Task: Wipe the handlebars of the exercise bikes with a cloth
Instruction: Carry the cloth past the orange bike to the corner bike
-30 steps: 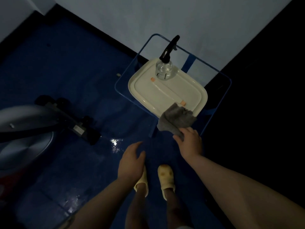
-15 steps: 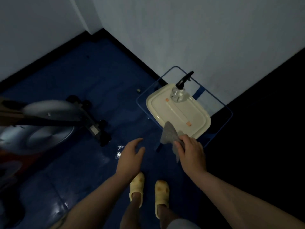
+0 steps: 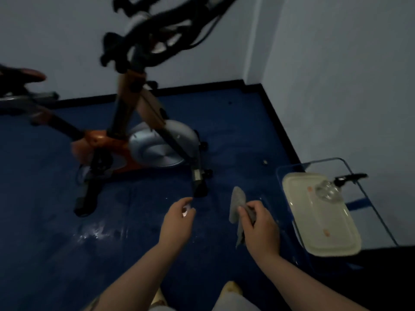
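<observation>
Cloth now lifted off tray, clenched in right hand; left hand open, empty; handlebars, apparently blurred, swung into view, unwiped.

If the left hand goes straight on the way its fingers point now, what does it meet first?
Probably the front foot of the exercise bike, just beyond the left hand; depth is unclear, so it could pass above it.
</observation>
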### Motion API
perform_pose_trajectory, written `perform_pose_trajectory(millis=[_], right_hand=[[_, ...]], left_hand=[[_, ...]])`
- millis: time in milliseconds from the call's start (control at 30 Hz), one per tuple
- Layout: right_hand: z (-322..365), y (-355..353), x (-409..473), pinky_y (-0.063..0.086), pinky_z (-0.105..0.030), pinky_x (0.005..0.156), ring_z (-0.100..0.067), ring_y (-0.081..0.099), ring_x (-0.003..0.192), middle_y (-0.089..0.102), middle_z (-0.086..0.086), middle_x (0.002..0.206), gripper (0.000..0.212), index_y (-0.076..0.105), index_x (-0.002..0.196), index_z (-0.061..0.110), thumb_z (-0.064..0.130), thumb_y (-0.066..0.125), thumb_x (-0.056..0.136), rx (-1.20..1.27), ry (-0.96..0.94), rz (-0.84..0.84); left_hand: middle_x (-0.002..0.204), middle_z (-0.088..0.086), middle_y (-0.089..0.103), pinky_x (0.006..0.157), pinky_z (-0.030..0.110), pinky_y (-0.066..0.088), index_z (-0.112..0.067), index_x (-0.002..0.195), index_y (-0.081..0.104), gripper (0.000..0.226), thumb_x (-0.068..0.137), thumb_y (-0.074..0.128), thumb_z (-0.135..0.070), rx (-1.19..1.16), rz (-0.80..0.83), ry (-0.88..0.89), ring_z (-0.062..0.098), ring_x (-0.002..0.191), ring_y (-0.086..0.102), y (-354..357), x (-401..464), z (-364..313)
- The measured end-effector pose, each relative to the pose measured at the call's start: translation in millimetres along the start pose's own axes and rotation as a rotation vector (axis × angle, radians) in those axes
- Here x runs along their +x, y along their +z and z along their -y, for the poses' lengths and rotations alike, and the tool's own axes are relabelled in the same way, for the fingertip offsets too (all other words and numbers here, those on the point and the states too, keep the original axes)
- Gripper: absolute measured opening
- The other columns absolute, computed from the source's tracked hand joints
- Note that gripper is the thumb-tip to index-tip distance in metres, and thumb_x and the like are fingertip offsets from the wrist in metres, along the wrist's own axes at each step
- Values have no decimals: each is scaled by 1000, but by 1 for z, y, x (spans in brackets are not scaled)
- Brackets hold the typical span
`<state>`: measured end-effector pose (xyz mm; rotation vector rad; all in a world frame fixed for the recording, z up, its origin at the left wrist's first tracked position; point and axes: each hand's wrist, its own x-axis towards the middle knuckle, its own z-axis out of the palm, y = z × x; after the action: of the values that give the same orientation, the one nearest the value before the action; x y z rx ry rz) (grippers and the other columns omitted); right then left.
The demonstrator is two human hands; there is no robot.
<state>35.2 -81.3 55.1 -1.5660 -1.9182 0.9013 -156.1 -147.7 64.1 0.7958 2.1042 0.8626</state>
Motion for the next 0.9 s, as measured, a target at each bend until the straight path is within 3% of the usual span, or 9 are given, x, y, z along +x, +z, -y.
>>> perform_pose_trajectory(millis=[133,333,500,700,900], right_hand=[[46,42,-4,44,-24,55,-4,54,70,56,9,78,12,50,86,31,41,53,92,-12,-114,110],[120,124,-27,45,-24,56,-4,54,71,56,10,79,12,51,86,32,42,53,92,5,-191,221],[183,198,-61,49,-30,57,-6,57,71,59,10,81,12,50,85,34,44,51,92,35,-164,248],[260,279,-83,48,-32,59,-11,58,74,61,4,84,17,53,87,28,44,50,93,106,-132,248],[320,332,-84,49,-36,60,-12,57,72,60,5,80,17,53,86,27,42,52,93,86,-208,278]], left_hand=[[133,-3,53,91,24,37,-21,132,52,39,93,53,-22,-21,-122,-53,10,114,51,-62,-8,38],[134,0,53,93,25,40,-20,131,52,37,94,52,-22,-68,-262,-121,11,114,52,-158,-19,107],[135,-3,51,102,38,44,-23,132,51,38,94,50,-27,-82,-282,-161,14,119,51,-249,-27,164],[132,-1,56,97,32,44,-22,130,54,38,92,52,-23,-67,-358,-180,15,116,55,-357,-17,226],[133,-2,55,99,34,45,-23,131,52,39,93,50,-26,-131,-359,-205,14,117,53,-410,-3,254]])
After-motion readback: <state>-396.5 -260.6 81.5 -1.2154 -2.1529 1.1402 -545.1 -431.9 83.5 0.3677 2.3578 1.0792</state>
